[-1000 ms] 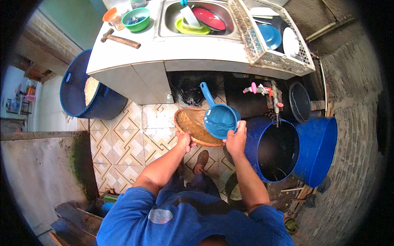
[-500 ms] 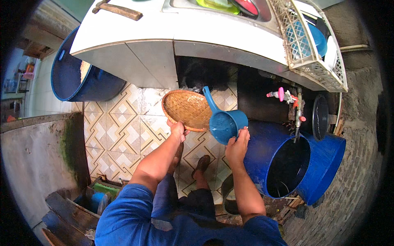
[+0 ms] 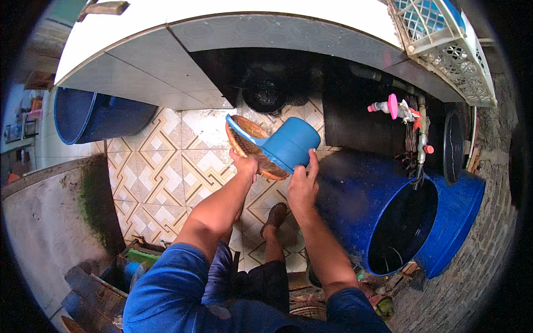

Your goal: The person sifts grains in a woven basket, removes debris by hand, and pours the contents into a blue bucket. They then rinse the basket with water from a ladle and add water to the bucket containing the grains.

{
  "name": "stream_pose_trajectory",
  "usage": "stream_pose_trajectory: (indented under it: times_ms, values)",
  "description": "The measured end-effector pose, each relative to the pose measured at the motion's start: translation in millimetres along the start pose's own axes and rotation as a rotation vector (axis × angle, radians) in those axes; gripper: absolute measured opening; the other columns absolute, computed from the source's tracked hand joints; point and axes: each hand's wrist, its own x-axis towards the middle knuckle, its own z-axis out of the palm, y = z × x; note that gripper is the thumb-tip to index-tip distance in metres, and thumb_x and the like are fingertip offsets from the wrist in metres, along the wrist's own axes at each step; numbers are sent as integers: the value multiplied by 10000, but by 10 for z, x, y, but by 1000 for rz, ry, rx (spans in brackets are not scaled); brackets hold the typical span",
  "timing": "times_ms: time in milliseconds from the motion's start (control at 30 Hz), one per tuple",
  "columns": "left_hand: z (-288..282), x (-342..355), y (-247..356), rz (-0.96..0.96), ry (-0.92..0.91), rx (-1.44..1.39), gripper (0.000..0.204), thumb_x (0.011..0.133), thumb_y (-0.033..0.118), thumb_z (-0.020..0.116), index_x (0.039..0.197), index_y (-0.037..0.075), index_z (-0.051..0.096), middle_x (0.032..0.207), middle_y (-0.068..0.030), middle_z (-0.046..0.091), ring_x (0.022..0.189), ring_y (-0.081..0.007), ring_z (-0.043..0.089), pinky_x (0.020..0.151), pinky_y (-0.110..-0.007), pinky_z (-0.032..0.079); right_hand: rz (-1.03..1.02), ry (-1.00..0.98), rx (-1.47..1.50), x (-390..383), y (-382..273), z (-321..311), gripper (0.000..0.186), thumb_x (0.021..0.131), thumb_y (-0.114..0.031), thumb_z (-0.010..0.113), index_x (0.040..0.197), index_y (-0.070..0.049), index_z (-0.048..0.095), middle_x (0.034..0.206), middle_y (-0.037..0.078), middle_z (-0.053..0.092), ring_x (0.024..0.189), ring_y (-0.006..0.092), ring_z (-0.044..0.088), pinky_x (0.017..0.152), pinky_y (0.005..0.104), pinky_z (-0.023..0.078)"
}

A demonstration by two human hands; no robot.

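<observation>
A round woven bamboo basket (image 3: 250, 126) is tilted over the tiled floor, its near rim gripped by my left hand (image 3: 244, 165). Across it lies a blue plastic water dipper (image 3: 294, 143), tipped over so that its closed bottom shows and its mouth faces the basket. The dipper's handle points left, over the basket's far side. My right hand (image 3: 303, 187) is closed on the near right edge of the dipper, with one finger along its side. Whatever lies inside the basket is mostly hidden by the dipper.
A white tiled counter (image 3: 222, 16) spans the far side, with a wet dark opening (image 3: 264, 94) underneath. On the right, a pink-handled tap (image 3: 392, 106) stands above a blue water barrel (image 3: 355, 205). Another blue barrel (image 3: 105, 116) sits far left; a low wall (image 3: 50, 205) stands nearer.
The dipper has been turned over, from mouth up to mouth toward the basket, its handle swinging left. The basket has tilted more steeply. The view has shifted.
</observation>
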Motion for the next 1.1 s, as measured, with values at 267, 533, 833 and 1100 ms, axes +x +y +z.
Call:
stream_pose_trajectory:
  times_ms: [267,533,833,1100]
  values:
    - [-20,668,-152,763,154,178,871,709,-163,454,1489,189,294,1300,-253,415,1227,-420,424,1084,-439,333,117,172,97,-72,441,278,153,836,0,469,989,4,456,1401,299,368,1186,492,490,905,545,461]
    - [-950,475,-837,1017,83,1027,691,793,143,673,1439,246,453,1486,-226,313,1394,-457,233,1123,-599,196,402,88,66,-816,790,385,266,806,21,448,1068,59,417,1405,310,325,1318,463,359,1117,544,278]
    - [-1188,-732,-1256,-225,-874,-36,807,910,585,559,1541,219,215,1459,-131,421,1361,-323,369,1040,-599,316,1134,-13,907,-1447,234,-22,406,866,65,459,1253,-2,355,1236,171,490,881,267,657,572,302,614]
    - [-1319,-1668,-771,94,-852,-226,781,793,73,782,1440,134,349,1269,-60,548,1161,-192,530,1001,-328,430,1067,-125,1317,-2108,-111,-99,315,922,13,531,1179,-59,364,1091,137,560,742,235,676,519,327,597]
